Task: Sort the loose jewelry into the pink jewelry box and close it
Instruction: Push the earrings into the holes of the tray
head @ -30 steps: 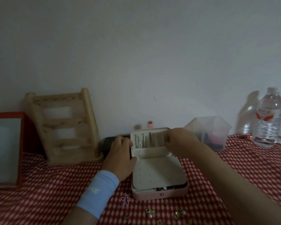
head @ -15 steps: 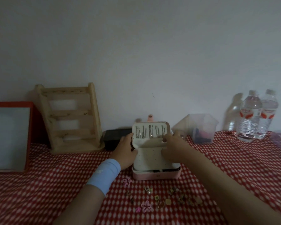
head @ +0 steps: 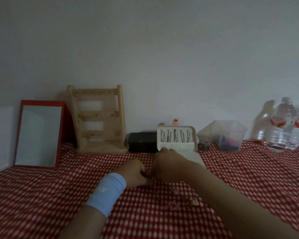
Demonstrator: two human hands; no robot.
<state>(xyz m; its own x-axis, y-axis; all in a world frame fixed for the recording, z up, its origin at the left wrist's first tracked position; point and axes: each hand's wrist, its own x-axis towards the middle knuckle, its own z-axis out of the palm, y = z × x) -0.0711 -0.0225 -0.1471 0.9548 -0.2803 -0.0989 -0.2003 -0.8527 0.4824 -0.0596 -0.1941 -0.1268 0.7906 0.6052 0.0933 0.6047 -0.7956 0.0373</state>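
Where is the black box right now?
Head view, centre back by the wall: the black box sits between the wooden rack and the pink jewelry box.

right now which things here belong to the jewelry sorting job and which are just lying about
Job: pink jewelry box, loose jewelry.
Lying about: wooden rack, red-framed mirror, black box, clear tub, water bottles.

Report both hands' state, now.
Left hand: fingers curled, meeting the other; what it holds cannot be told.
Right hand: fingers curled too; what it holds cannot be told.
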